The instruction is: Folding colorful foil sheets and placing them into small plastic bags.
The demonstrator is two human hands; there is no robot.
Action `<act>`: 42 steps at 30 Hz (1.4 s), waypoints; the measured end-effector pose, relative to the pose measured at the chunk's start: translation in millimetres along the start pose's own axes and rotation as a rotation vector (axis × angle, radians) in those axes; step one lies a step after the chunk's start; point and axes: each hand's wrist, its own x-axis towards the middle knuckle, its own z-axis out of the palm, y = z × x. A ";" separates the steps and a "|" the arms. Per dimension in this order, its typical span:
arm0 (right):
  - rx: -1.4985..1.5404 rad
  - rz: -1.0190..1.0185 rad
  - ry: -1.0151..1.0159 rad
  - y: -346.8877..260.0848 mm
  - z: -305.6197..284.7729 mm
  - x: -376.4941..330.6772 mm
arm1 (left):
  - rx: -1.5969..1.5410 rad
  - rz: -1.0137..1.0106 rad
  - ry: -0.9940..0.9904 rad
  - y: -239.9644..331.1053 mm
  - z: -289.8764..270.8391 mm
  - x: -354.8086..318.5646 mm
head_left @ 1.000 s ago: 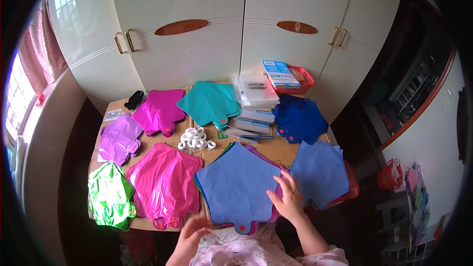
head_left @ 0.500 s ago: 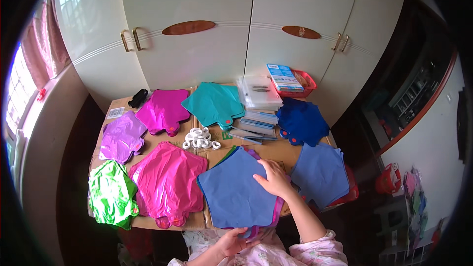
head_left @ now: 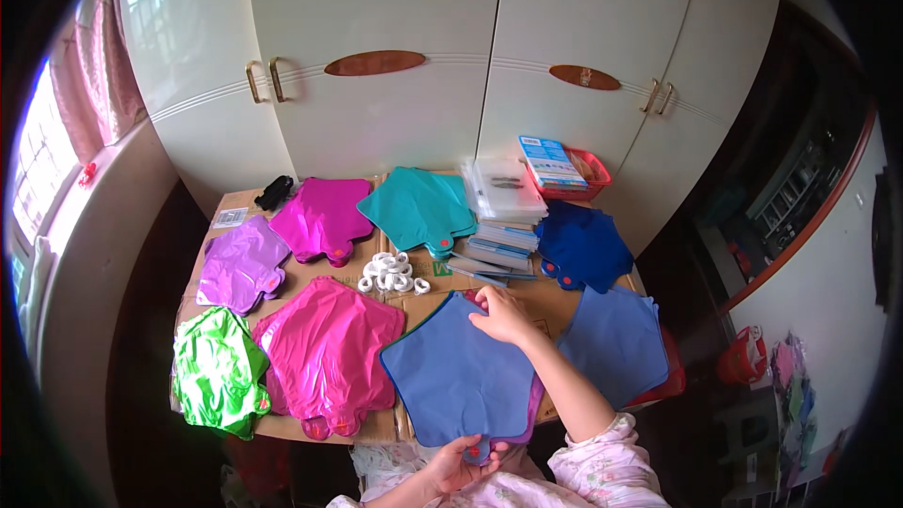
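Note:
In front of me lies a stack of flat, many-sided sheets, a grey-blue sheet [head_left: 461,367] on top and purple and dark edges showing from under it. My left hand [head_left: 458,466] grips the stack's near edge by its rounded tab, thumb on top. At the far corner, my right hand [head_left: 503,316] has its fingers bent together on the edge of the stack; a bit of red-pink shows beside the fingertips. Just right of my right forearm is another pile of grey-blue sheets [head_left: 616,343].
Around them on the cardboard-covered table lie a pink pile [head_left: 329,353], a bright green pile [head_left: 218,367], lilac, magenta, teal [head_left: 419,212] and dark blue piles. White rings [head_left: 388,273] sit mid-table. Clear plastic packets [head_left: 503,190] and a red basket [head_left: 594,190] stand behind, before a white cupboard.
My right hand has gone from lying spread on the stack to closing at its far corner. The green corner that stuck out there no longer shows. My head view has shifted slightly.

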 end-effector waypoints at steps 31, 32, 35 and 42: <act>-0.094 -0.181 0.272 12.6 11.7 -13.5 | 0.128 -0.030 0.059 -3.0 -16.2 5.4; -0.065 -0.160 0.287 11.3 11.2 -10.7 | 0.122 -0.035 0.053 -2.8 -18.6 6.1; -0.021 -0.071 0.214 5.5 1.0 -0.1 | 0.056 -0.037 -0.029 -1.5 -31.4 8.3; 0.250 -0.021 0.098 7.3 -2.0 3.5 | 0.109 -0.036 0.042 -1.6 -19.6 6.1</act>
